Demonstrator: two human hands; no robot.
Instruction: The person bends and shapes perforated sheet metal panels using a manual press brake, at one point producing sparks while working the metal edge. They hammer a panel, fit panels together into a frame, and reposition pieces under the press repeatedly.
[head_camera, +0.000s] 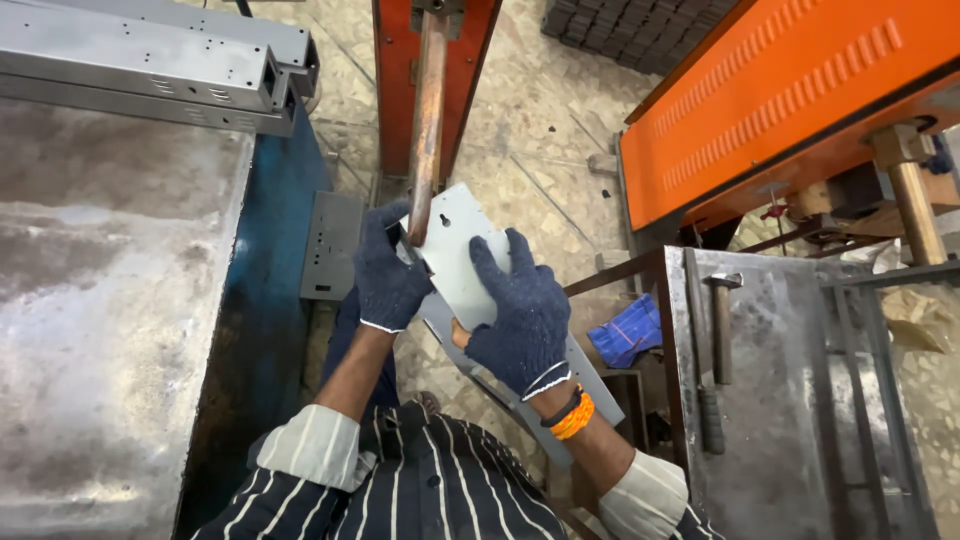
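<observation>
Two gloved hands share one job at the middle of the room, and everything else just frames it. Far left lies a long steel-topped workbench with grey perforated square steel tubes stacked along its far edge, well apart from the work. The left hand, in a dark blue knit glove, is closed around the left edge of a flat grey sheet-metal panel with a keyhole slot; the panel sits tilted, its upper end right against the tip of a copper-coloured electrode rod that hangs from a red machine frame. The right hand, gloved alike, lies spread over the panel's face, fingers pressing it flat. To my eye, a firm, even press from both hands keeps the sheet square under the rod, with fingers clear of the tip. Further right a hammer rests on a second steel table, below an orange machine housing.
</observation>
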